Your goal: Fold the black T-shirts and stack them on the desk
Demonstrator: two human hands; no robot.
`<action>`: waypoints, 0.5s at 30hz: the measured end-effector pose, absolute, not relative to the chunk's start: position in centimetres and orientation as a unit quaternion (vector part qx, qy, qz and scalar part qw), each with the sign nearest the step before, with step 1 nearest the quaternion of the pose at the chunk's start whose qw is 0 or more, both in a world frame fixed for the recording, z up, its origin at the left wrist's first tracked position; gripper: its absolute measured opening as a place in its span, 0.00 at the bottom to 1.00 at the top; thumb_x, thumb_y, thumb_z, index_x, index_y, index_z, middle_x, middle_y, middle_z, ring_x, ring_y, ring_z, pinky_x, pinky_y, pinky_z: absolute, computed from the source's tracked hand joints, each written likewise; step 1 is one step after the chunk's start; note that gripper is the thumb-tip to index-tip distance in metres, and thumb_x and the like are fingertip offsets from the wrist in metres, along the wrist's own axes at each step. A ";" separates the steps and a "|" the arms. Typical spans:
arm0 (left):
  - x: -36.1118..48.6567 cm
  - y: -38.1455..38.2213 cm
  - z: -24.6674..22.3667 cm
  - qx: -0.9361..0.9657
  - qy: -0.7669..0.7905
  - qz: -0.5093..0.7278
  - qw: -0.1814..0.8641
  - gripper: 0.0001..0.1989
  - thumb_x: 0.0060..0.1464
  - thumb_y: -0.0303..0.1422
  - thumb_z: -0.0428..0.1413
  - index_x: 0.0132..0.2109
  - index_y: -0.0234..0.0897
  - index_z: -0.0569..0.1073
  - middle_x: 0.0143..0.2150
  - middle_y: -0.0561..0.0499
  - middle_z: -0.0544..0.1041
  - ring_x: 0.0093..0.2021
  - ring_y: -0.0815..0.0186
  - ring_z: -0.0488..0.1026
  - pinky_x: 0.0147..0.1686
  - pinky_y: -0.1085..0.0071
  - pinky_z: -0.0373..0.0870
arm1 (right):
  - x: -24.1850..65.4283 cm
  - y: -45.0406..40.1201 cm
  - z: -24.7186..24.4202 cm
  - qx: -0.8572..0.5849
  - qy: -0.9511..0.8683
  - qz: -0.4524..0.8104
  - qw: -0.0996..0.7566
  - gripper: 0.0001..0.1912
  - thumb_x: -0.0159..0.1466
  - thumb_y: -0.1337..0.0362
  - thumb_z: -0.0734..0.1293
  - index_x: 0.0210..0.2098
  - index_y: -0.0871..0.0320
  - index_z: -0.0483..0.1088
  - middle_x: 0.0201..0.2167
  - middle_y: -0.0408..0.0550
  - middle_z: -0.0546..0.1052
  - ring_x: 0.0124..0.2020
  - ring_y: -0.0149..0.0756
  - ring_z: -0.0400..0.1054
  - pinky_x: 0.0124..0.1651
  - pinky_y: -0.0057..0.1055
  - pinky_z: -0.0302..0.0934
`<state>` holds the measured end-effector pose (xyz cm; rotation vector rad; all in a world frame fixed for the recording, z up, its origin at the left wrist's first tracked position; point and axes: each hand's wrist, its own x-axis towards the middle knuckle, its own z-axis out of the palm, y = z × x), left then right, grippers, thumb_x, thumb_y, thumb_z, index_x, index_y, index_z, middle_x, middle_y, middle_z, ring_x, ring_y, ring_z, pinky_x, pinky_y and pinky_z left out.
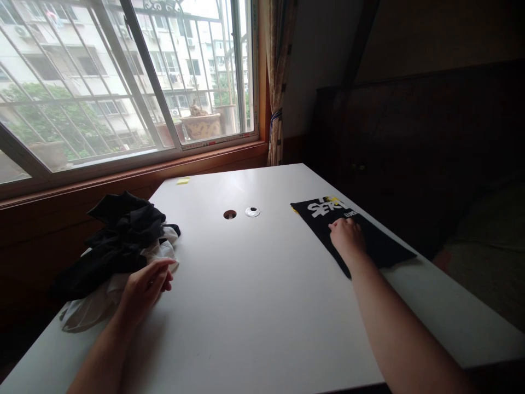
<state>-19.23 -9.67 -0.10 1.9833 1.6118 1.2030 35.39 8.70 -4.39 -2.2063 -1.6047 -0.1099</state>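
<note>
the right grip (348,237) curls loosely over black garment (378,243).

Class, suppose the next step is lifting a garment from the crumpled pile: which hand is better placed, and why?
Probably the left hand: it is close beside the crumpled pile, while the right hand is across the table, at the flat, printed black cloth.

Counter (229,306): plain white. Printed cloth (379,241): black, white lettering, yellow patches. Clothes pile (131,227): black and white. Small strip (183,180): yellow. Curtain (278,76): beige, dark square marks.
</note>
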 end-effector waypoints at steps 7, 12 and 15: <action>-19.1 -9.2 -1.0 0.734 0.527 0.402 0.146 0.10 0.67 0.33 0.51 0.50 0.39 0.75 0.30 0.54 0.75 0.24 0.71 0.73 0.25 0.75 0.72 | 33.1 8.7 -3.6 -0.727 -0.600 0.105 0.318 0.09 0.67 0.61 0.61 0.38 0.59 0.71 0.42 0.62 0.75 0.46 0.52 0.69 0.48 0.44 0.59; -18.9 -8.9 -1.5 0.761 0.501 0.394 0.123 0.10 0.68 0.30 0.50 0.51 0.40 0.74 0.31 0.55 0.75 0.25 0.71 0.73 0.27 0.75 0.72 | 28.8 8.1 -3.6 -0.666 -0.631 0.192 0.347 0.08 0.65 0.57 0.63 0.34 0.54 0.69 0.33 0.49 0.76 0.37 0.44 0.70 0.41 0.37 0.61; -18.4 -8.9 -1.4 0.777 0.486 0.385 0.107 0.11 0.68 0.28 0.49 0.51 0.41 0.73 0.32 0.54 0.75 0.26 0.71 0.73 0.29 0.75 0.72 | 25.7 6.3 -2.8 -0.562 -0.644 0.330 0.401 0.12 0.65 0.51 0.64 0.34 0.53 0.68 0.28 0.42 0.73 0.30 0.38 0.67 0.34 0.34 0.61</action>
